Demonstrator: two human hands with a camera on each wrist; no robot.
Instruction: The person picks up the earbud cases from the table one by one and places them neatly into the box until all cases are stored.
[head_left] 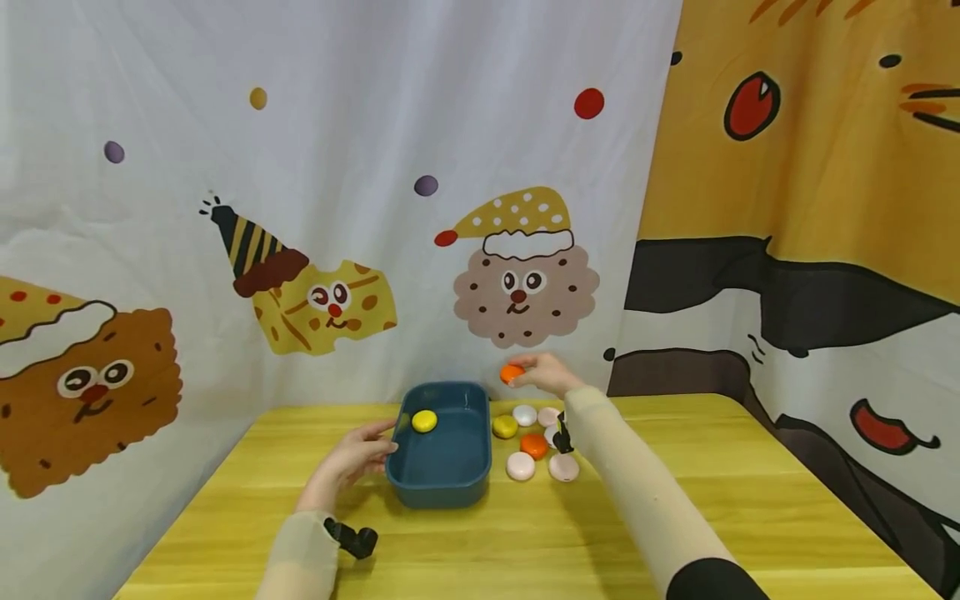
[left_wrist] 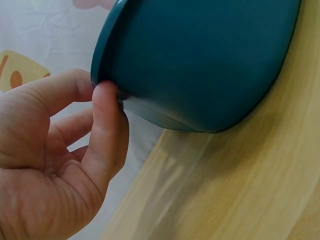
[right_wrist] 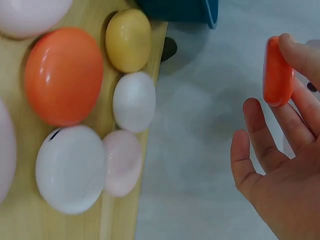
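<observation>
A dark teal bin (head_left: 438,492) stands on the wooden table with one yellow disc (head_left: 424,421) inside. At its left side my left hand (head_left: 358,457) pinches the rim; the left wrist view shows thumb and finger on the bin's edge (left_wrist: 200,65). Above the table's back edge, right of the bin, my right hand (head_left: 547,373) pinches an orange disc (head_left: 512,374) between thumb and fingers, as the right wrist view also shows with the disc (right_wrist: 278,72) on edge and two fingers (right_wrist: 260,130) apart from it.
Right of the bin lie several discs: a yellow one (head_left: 505,427), an orange one (head_left: 534,446), a white one (head_left: 524,415) and pale pink ones (head_left: 521,467). A printed curtain (head_left: 360,125) hangs behind the table (head_left: 480,558).
</observation>
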